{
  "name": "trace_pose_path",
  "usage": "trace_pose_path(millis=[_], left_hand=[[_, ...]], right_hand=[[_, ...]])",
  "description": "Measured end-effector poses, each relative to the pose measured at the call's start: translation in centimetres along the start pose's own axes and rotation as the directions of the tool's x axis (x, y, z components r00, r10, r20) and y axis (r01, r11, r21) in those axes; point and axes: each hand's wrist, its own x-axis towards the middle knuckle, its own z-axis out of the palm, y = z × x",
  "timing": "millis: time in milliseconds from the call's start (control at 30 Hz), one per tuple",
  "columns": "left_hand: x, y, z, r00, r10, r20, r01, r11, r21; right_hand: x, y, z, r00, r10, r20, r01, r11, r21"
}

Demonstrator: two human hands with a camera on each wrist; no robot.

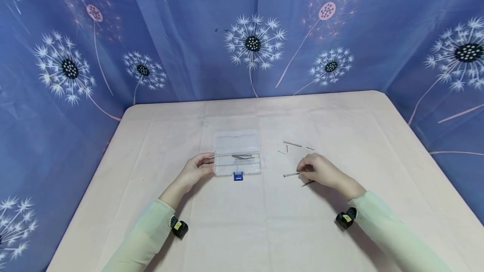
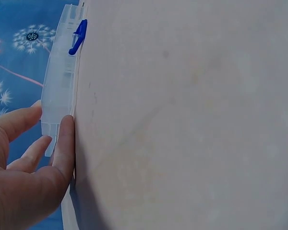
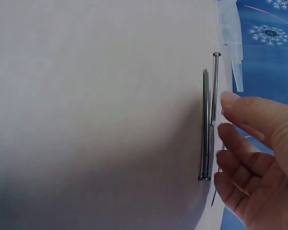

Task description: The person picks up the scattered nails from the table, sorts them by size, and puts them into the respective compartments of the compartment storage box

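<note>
Head view: a pale pink surface (image 1: pixel 227 230) with rounded back corners fills the middle and lower frame. A blue curtain (image 1: pixel 196 53) printed with white and pink dandelions hangs behind it and along both sides. My pale green sleeves (image 1: pixel 149 230) come in from the lower left and lower right, each with a small black device (image 1: pixel 344 219) at the wrist.

The clear box (image 1: pixel 227 169) lies open at the centre, its lid (image 1: pixel 237 141) laid back and its blue clasp (image 1: pixel 238 176) towards me; a few nails (image 1: pixel 243 155) rest inside. My left fingers (image 2: pixel 21 120) hold its left end, thumb on the near side.

Right of centre, my right fingers (image 3: pixel 237 143) are loosely bent, thumb and forefinger parted. A long nail (image 1: pixel 291 175) lies just beside them, and the right wrist view shows a pair of nails (image 3: pixel 206 124) side by side, left of my fingertips. Above my right fingers in the head view, another long nail (image 1: pixel 293 143) and three small nails (image 1: pixel 310 148) lie scattered.
</note>
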Motion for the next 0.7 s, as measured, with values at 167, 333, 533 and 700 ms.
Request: trace_pose_path(millis=[167,333,533,700], left_hand=[[-0.10,0.05,-0.02,1.000,0.004,-0.001,-0.004,1.000,-0.001],[-0.09,-0.10,0.27,1.000,0.000,0.010,0.000,1.000,-0.021],[-0.15,-0.30,0.34,1.000,-0.004,0.005,0.004,1.000,-0.023],[0.07,-0.21,0.07,1.000,0.021,0.001,-0.021,1.000,-0.009]], right_hand=[[0.24,0.45,0.00,0.997,0.053,0.065,-0.057,0.996,0.065],[0.56,0.67,0.02,0.987,0.109,0.118,-0.125,0.983,0.136],[0.69,0.70,0.00,0.987,0.014,0.159,-0.027,0.997,0.079],[0.92,0.57,-0.08,0.982,-0.082,0.170,0.075,0.996,0.045]])
